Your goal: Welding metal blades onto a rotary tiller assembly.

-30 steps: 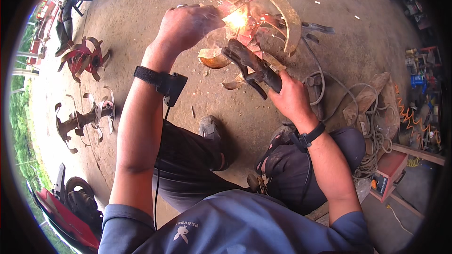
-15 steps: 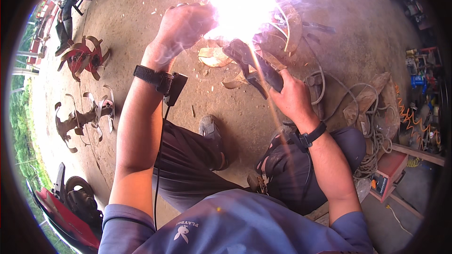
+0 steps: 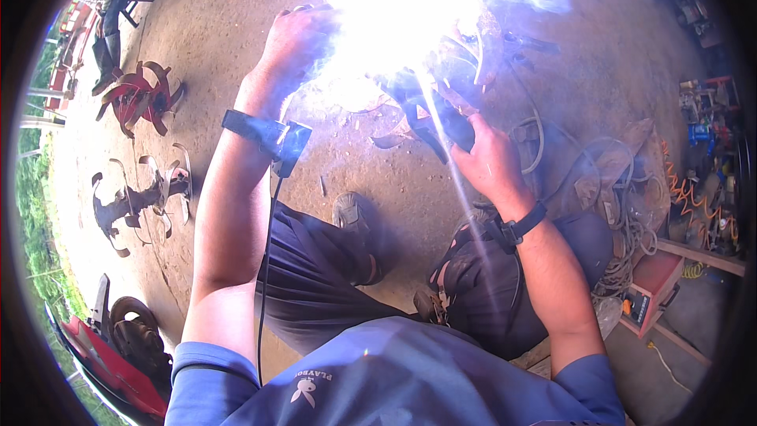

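A blinding white welding arc glare (image 3: 398, 20) covers the workpiece at the top centre, so the joint and the electrode tip are hidden. My right hand (image 3: 493, 159) is closed round the handle of a dark welding electrode holder (image 3: 451, 128), which points up and left into the glare. On the glare's left edge, my left hand (image 3: 293, 41) is curled with its knuckles up; its fingertips and whatever they grip are lost in the light. Curved metal blades show around the glare, one curved blade (image 3: 388, 140) lying below it on the concrete floor.
Left on the floor lie a red bladed rotor (image 3: 143, 101) and a dark bladed rotor (image 3: 134, 203). A red vehicle part (image 3: 110, 371) stands lower left. Coiled cables (image 3: 623, 260) and a red box (image 3: 653, 284) are at the right. Another person (image 3: 109, 8) is at the far upper left.
The arc glare has grown larger and bluer, hiding more of the workpiece and my left hand. Smoke spreads to the right of it. Both hands stay nearly in place.
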A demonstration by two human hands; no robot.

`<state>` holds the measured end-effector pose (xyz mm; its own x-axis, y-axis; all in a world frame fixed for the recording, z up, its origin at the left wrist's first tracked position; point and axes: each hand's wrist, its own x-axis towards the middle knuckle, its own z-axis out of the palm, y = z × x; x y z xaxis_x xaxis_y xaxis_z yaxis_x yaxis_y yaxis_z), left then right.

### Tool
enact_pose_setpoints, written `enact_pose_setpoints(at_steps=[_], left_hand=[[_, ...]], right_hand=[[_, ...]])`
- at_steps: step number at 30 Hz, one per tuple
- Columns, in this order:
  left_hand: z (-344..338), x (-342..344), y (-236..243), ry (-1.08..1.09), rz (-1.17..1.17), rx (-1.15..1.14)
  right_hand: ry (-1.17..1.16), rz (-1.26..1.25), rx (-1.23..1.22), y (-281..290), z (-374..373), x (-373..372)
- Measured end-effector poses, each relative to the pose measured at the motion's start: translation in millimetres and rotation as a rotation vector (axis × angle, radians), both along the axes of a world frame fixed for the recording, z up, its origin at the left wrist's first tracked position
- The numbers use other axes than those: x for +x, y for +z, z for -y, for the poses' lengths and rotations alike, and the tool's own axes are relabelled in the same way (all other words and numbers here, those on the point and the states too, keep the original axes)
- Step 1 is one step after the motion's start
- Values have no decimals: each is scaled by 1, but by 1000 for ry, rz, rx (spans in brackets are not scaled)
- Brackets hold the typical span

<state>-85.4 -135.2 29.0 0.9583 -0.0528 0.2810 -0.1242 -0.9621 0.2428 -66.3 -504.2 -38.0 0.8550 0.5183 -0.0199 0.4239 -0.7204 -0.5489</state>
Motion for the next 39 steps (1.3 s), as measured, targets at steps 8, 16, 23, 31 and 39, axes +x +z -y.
enact_pose_setpoints(at_steps=[8, 16, 23, 31, 39], left_hand=[[0, 4, -2, 112, -189, -220], [9, 3, -1, 44, 45, 112], [6, 8, 11, 133, -256, 69], [17, 9, 4, 8, 39, 212], [25, 5, 16, 86, -74, 193]], right_hand=[[45, -72, -35, 0, 3, 4], [42, -52, -7, -4, 3, 6], [95, 124, 129, -1, 1, 3], [42, -69, 51, 3, 4, 3], [19, -87, 6, 3, 2, 6]])
